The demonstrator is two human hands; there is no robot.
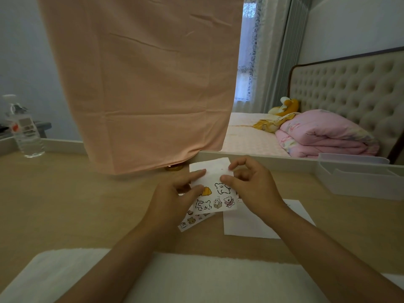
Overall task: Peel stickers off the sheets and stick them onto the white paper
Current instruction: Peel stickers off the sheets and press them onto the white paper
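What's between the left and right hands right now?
The head view shows the sticker sheet spanning the gap: the left hand holds its left edge and the right hand pinches its right edge.

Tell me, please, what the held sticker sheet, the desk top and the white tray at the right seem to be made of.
The sticker sheet: thin paper, perhaps coated; it curves where held and carries printed cartoon animals. The desk top: pale wood or wood-look laminate, matte; faint straight grain, no glare. The tray: white plastic, smooth, slightly translucent; moulded walls with rounded edges.
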